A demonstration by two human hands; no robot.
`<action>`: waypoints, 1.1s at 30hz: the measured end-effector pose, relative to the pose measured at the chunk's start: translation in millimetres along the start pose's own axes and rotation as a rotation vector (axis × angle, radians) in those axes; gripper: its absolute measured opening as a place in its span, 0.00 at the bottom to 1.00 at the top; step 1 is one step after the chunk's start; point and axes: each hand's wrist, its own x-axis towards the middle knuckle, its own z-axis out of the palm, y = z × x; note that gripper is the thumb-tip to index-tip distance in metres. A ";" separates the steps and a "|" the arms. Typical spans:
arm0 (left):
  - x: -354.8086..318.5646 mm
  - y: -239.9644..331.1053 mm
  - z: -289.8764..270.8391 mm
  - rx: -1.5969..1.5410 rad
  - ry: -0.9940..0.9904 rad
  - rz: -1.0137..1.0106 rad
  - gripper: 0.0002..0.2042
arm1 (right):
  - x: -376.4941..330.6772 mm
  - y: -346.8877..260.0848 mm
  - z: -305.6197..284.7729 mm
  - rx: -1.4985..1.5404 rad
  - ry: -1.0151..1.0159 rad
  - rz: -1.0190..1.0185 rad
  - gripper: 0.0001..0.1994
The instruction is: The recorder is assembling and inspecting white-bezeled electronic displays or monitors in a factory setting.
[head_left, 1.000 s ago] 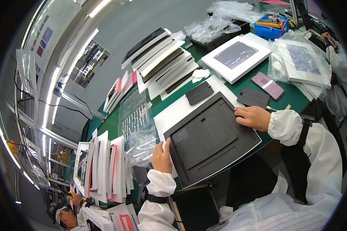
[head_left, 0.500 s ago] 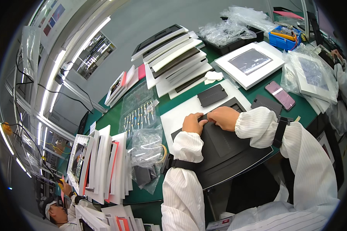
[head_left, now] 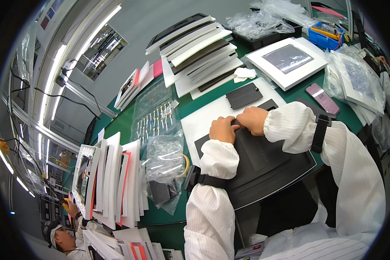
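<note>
A large black panel (head_left: pixel 264 167), shaped like the back housing of a flat device, lies on white foam sheet (head_left: pixel 194 120) at the table's near edge. Both hands meet near the panel's far part. My left hand (head_left: pixel 222 129) is closed, thumb toward the right. Beside it my right hand (head_left: pixel 252 120) has its fingers bent down and pressed together. Whatever sits between the fingertips is hidden by them. Just beyond the hands, a small dark rectangular cover (head_left: pixel 244 95) rests on the foam, apart from both.
Stacked foam-separated panels (head_left: pixel 197 56) stand at the back. White frames (head_left: pixel 112 177) lean upright at left. Bagged small cables (head_left: pixel 155 119) lie between. At right are a film-covered white frame (head_left: pixel 288 60), a phone (head_left: pixel 323 98) and a blue bin (head_left: pixel 325 38). Another person (head_left: pixel 65 236) works lower left.
The whole view has shifted, so the table sits higher in the picture. Both hands stay at the same part of the black panel, the right one slightly closer to the left.
</note>
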 end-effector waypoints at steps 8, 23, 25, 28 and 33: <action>-1.4 -0.2 0.2 0.004 0.053 0.037 0.11 | 0.7 0.6 -3.5 0.066 -0.096 0.027 0.10; -3.2 2.9 -1.5 0.035 0.022 -0.019 0.12 | 1.5 -5.4 -0.8 0.050 -0.083 0.046 0.11; -2.6 1.3 -1.0 0.020 0.010 -0.001 0.12 | 2.0 -4.2 -2.0 0.068 -0.108 0.055 0.11; -5.4 2.1 0.9 0.017 0.053 0.016 0.12 | 2.8 -2.8 -5.6 0.103 -0.134 0.091 0.11; -4.2 -1.2 0.2 0.037 0.066 0.040 0.11 | 3.2 -3.3 -10.9 0.145 -0.122 0.087 0.12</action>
